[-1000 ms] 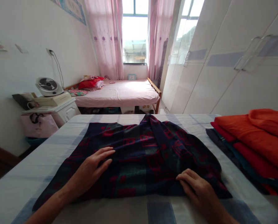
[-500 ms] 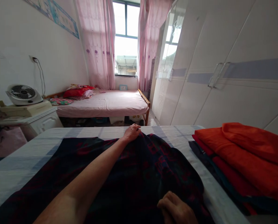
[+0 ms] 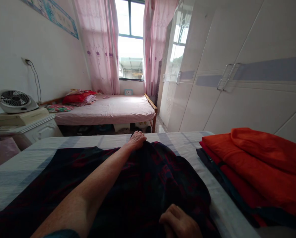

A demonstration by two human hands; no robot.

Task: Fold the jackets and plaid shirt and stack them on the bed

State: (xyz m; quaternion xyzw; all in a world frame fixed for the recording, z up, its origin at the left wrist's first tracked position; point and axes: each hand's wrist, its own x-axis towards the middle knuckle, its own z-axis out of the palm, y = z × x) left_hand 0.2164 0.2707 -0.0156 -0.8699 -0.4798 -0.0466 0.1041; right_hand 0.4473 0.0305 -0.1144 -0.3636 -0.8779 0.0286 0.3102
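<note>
A dark garment (image 3: 138,185) with dim red and green patterning lies spread over the bed in front of me. I reach out with my left hand (image 3: 138,139), its fingers closed on the garment's far edge, where the cloth is drawn up into folds. Lower and nearer, my right hand (image 3: 179,220) is curled with its fingers bent onto the garment's near right part, pinching the cloth. Right of the garment rests a stack of folded clothes (image 3: 252,162), orange on top with red and dark pieces below.
Under the garment is a bed with a white and blue sheet (image 3: 71,141). Beyond stands a pink-covered bed (image 3: 113,109) below the window. White wardrobes (image 3: 212,109) line the right side. At left, a fan (image 3: 15,100) sits on a box on a white cabinet (image 3: 38,130).
My view has turned slightly right, so the room appears shifted left. My left hand has drawn in a little at the far edge, and a dark bit of cloth now shows beside it.
</note>
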